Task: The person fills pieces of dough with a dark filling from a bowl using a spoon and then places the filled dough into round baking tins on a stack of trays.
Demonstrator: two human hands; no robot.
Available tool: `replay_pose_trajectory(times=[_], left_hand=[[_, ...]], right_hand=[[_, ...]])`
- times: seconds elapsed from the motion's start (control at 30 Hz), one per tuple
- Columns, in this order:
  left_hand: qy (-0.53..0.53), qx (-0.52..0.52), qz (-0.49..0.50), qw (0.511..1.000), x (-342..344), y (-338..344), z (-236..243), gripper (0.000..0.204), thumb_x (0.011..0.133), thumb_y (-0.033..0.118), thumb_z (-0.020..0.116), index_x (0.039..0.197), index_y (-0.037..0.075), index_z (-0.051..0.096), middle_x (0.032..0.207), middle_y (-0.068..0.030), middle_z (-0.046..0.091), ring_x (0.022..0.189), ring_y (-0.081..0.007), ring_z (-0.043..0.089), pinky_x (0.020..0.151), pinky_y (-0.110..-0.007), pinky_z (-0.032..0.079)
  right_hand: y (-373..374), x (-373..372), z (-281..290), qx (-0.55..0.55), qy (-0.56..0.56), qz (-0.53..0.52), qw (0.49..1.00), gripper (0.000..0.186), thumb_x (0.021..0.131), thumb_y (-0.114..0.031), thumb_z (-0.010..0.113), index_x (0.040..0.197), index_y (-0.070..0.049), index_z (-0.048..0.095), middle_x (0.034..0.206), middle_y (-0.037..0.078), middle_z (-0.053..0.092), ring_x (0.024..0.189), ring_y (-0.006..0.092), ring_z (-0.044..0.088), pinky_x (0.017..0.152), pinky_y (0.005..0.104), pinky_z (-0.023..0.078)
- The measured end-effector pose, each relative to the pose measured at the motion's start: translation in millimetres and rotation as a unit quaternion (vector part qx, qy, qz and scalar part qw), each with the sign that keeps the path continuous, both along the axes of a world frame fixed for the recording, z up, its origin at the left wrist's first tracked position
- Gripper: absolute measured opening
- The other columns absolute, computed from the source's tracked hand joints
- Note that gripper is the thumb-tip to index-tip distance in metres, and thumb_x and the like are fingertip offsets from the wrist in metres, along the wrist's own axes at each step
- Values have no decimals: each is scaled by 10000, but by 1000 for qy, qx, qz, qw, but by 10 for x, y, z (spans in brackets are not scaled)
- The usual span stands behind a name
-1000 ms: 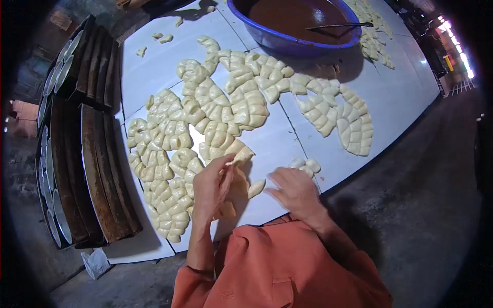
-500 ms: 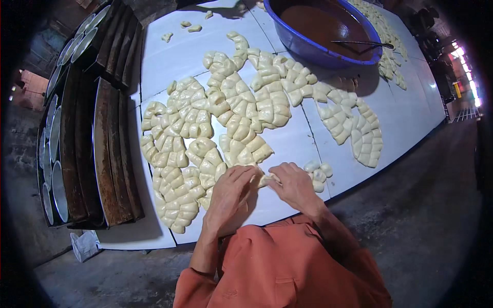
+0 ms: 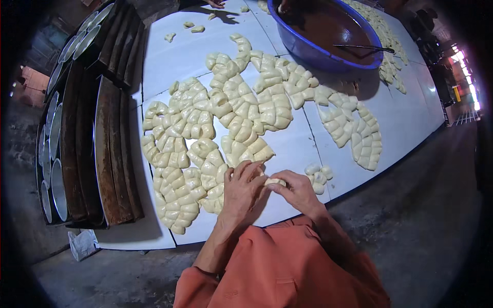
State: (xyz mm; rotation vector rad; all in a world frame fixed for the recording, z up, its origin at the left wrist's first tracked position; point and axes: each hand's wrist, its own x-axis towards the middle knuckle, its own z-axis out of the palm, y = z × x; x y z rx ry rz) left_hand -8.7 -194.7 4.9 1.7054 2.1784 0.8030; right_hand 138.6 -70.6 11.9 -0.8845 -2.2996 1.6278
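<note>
A small pale piece of dough [image 3: 276, 181] lies between my two hands at the table's near edge. My right hand [image 3: 299, 192] pinches it between thumb and fingers. My left hand [image 3: 240, 191] is bent over its left end, fingers curled down; the thumb side is hidden. Just beyond my left hand spreads a broad patch of glossy dough pieces [image 3: 231, 105], pressed side by side in rows. Several round dough pieces [image 3: 318, 177] sit in a small cluster right of my right hand. A separate dough group [image 3: 365, 138] lies farther right.
A blue tub [image 3: 328, 62] of brown liquid stands at the back, a dark-handled utensil [image 3: 367, 47] across its rim. Dark, rusty metal tins [image 3: 110, 154] are stacked along the left side. Another person's hand [image 3: 215, 3] shows at the far edge, near loose dough bits [image 3: 197, 29].
My left hand has risen slightly and its fingers have spread and bent more. My right hand has turned around the dough piece. At the far side, another person's hands have come into view, one over the tub.
</note>
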Motion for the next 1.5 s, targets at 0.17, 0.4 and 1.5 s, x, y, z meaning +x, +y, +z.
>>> replay_pose_trajectory(times=[0.17, 0.4, 1.5], left_hand=[[21, -13, 20, 999, 39, -21, -10, 291, 767, 230, 751, 1042, 141, 708, 1318, -69, 551, 1264, -283, 450, 984, -505, 318], [102, 23, -54, 993, 83, 36, -223, 394, 778, 283, 744, 1147, 186, 648, 1369, -88, 506, 1291, -267, 436, 1038, -567, 267], [-376, 385, -32, 842, 553, 1645, -64, 581, 934, 337, 661, 1342, -53, 522, 1307, -218, 597, 1137, -246, 627, 910, -316, 513]], right_hand=[[27, 135, 30, -20, 15, -15, 1000, 149, 862, -97, 722, 979, -8, 696, 816, 19, 659, 642, 62, 526, 579, 227, 428], [120, 88, 184, -170, 35, -54, 983, 119, 846, -56, 698, 944, 8, 677, 828, 23, 652, 690, 62, 569, 594, 217, 444], [851, -81, 627, -441, 326, -204, 811, 150, 916, -87, 667, 1041, -47, 596, 919, 30, 649, 828, 101, 635, 728, 244, 525]])
